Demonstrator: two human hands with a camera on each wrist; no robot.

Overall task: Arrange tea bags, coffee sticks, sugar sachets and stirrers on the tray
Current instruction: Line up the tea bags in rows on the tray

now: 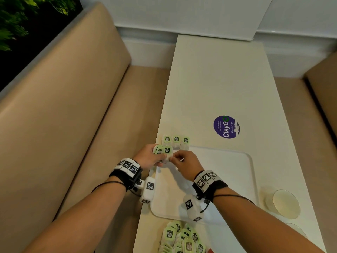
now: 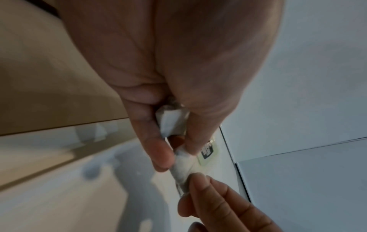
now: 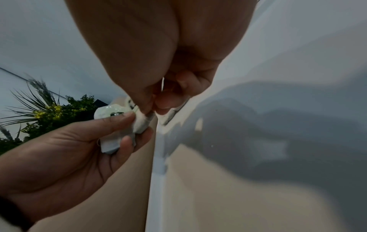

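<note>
Holding tea bags (image 1: 163, 150) in my left hand (image 1: 148, 157) — my right hand (image 1: 186, 164) pinching one — over the tray (image 1: 237, 172).

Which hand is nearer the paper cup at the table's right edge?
Right. The right hand is over the tray's far left part, nearer the paper cup; the left hand is farther left, at the table edge.

The tray (image 1: 244, 172), lower centre of the head view, looks like smooth white plastic with a slight sheen. The tea bags (image 1: 176, 142) above it are thin white paper with glossy green tags. The bench (image 1: 63, 106) at left is smooth tan upholstery.
</note>
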